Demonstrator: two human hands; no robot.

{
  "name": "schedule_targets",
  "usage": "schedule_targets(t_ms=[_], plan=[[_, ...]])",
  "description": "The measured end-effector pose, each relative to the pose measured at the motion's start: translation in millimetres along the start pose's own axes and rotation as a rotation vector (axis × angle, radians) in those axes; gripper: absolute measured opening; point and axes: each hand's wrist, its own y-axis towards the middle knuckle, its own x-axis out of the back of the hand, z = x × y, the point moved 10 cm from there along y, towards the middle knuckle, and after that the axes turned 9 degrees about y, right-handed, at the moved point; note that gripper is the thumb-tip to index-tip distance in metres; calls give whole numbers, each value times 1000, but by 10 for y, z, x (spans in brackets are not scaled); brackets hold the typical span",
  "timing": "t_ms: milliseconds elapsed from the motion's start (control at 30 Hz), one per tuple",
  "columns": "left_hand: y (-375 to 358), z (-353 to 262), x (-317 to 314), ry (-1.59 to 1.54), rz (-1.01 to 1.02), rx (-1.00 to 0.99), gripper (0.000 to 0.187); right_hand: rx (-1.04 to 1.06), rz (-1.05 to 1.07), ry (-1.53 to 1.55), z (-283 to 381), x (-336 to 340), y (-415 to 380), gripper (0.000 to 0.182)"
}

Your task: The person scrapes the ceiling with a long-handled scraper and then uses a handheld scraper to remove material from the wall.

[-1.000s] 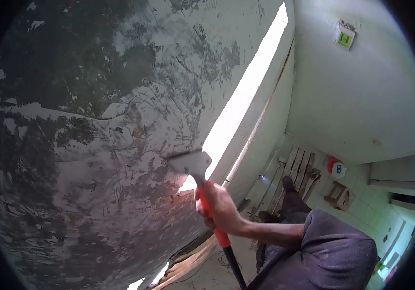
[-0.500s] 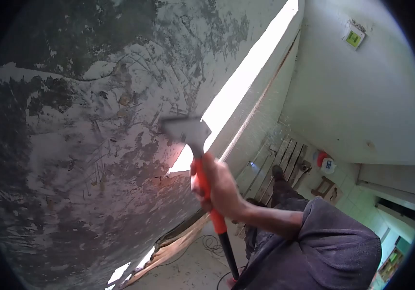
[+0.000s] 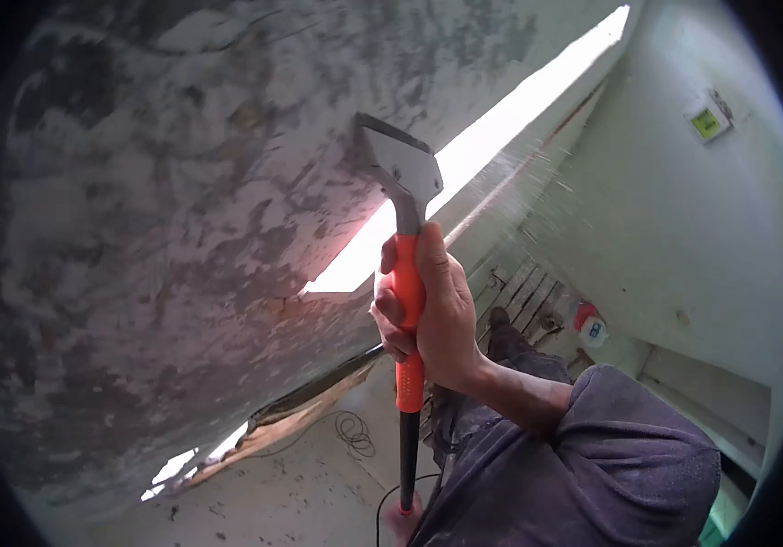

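Note:
My right hand [image 3: 441, 314] is wrapped round the orange grip of a long-handled scraper [image 3: 409, 383], with the thumb pointing up along it. The scraper's wide metal head [image 3: 400, 159] is against or very near the patchy grey surface [image 3: 181, 255], beside the bright gap. At the bottom edge, my left hand [image 3: 402, 521] is closed round the lower end of the black shaft; most of it is cut off or hidden by the sleeve.
Streaks of flying debris show right of the bright gap [image 3: 519, 100]. Below are a coiled cable [image 3: 355, 433] on the floor, wooden slats [image 3: 528, 296] and a red and white container [image 3: 592, 328]. A thermostat-like box [image 3: 709, 120] sits on the pale wall.
The scraper head has moved up and right across the surface, with my right hand still on its grip. The view has shifted, and flying streaks are now more visible.

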Motion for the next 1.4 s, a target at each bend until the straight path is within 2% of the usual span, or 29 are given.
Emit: schedule_targets(t_ms=[100,133,233,367,400,467,500,533,600,667,733,767,800,867,933,967,1067,1200,1233,1333,1367,1400], plan=[[12,-136,-125,-8,-58,8,26,-52,72,-74,-145,-37,-84,52],[36,-161,-154,-9,-69,4,26,-2,14,-178,20,11,-43,52],[-25,-118,-158,5,-80,-5,26,13,-8,1,136,4,57,53],[135,-162,-237,20,-123,-22,25,-73,70,-69,-284,-34,-138,52],[279,-226,-24,27,-124,-27,25,-67,68,-63,-213,-39,-86,52],[538,-1300,546,-173,6,82,23,11,0,-116,138,18,38,53],[653,-2198,997,-277,69,137,22,17,39,-107,279,-66,75,54],[726,-3049,1717,-355,-79,354,38,5,35,-115,208,-64,23,54],[673,-2912,1653,-357,-2,307,29,-42,-23,-48,-14,-22,-20,52],[689,-2817,1565,-360,-7,301,29,-87,40,-91,-278,-18,-129,56],[617,-2687,1509,-325,18,307,30,-9,-62,-110,65,49,-8,54],[555,-2638,1447,-313,37,313,30,-17,-42,-49,263,102,99,52],[493,-2604,1382,-301,55,318,31,77,72,-43,515,9,217,53],[448,-2542,1325,-269,73,316,32,84,26,33,426,59,218,53],[547,-2573,1288,-242,69,300,33,-14,-53,3,134,28,32,51],[580,-2570,1295,-219,70,297,34,-37,-27,-73,-9,48,-27,51],[583,-2440,1360,-133,95,302,37,-69,8,-49,65,17,-10,53],[417,-2196,1328,-65,135,342,41,30,7,-155,37,-11,-10,53],[430,-2139,1273,-84,127,350,41,29,-13,-111,19,-16,-13,52],[660,-2221,1566,-48,-215,65,36,42,-2,-65,-177,-21,-50,54],[572,-2122,1531,-201,-181,200,52,33,-14,-86,-295,9,-93,55],[573,-2079,1491,-201,-189,187,52,30,-28,-105,-395,44,-121,56]])
